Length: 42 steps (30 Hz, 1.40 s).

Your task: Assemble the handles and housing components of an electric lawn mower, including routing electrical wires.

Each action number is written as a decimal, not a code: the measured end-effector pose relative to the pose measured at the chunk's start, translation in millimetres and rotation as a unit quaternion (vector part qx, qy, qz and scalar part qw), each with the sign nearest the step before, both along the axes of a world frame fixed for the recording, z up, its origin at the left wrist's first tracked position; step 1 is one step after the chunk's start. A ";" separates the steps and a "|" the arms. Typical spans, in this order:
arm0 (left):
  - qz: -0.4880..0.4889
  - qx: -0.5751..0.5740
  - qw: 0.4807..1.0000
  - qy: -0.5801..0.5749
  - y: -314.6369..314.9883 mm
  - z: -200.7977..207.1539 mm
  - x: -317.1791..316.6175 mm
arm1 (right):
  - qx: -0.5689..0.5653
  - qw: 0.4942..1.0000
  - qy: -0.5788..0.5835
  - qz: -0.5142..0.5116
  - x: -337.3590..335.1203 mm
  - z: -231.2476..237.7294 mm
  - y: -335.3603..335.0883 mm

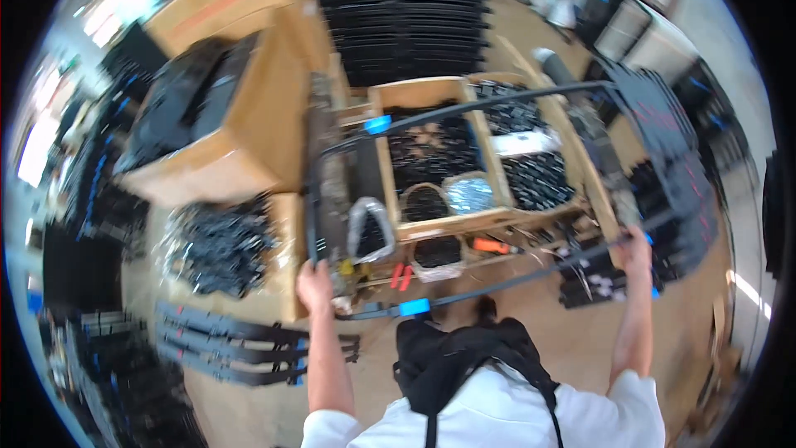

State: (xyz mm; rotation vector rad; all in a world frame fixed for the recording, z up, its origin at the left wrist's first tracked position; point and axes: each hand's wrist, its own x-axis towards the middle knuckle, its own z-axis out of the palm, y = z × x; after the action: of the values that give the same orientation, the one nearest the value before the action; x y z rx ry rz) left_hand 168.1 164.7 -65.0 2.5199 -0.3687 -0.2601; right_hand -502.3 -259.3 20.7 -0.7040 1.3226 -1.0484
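A large black rectangular frame [497,284] with blue tape [414,307] on its bars spans the space before me, above the workbench. My left hand [315,286] is closed around its left side, near the front corner. At the opposite end, my right hand [637,250] grips the frame by its near right corner. Under the frame lies a wooden compartment tray [456,224] full of small black parts. An orange-handled tool [495,245] and a tool with two red handles [402,276] lie by its near edge. Motion blurs the finer details.
At left stands an open cardboard box [265,129] of black parts, above a plastic-lined box of black pieces [220,249]. Black slatted strips [240,344] lie lower left. Tall black stacks [398,12] rise behind the bench. Dark grey panels [663,129] stand at right.
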 end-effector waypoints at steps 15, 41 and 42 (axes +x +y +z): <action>-0.030 0.172 0.974 -0.142 31.6 -11.1 6.4 | -0.149 0.710 0.637 0.262 64.0 -273.4 -43.2; -0.676 -0.256 0.536 0.436 -554.8 126.2 -574.0 | -0.066 0.796 0.539 0.267 -129.1 101.9 19.1; -0.677 -0.249 0.501 0.478 -560.4 137.1 -588.9 | -0.030 0.838 0.486 0.248 -119.0 138.3 0.2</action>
State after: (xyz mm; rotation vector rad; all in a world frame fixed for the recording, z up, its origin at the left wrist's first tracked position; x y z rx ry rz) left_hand -420.8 -395.7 72.1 0.6670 -1.5211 -1.6837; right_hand -621.4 -259.1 159.1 -1.6583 1.7916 -0.2556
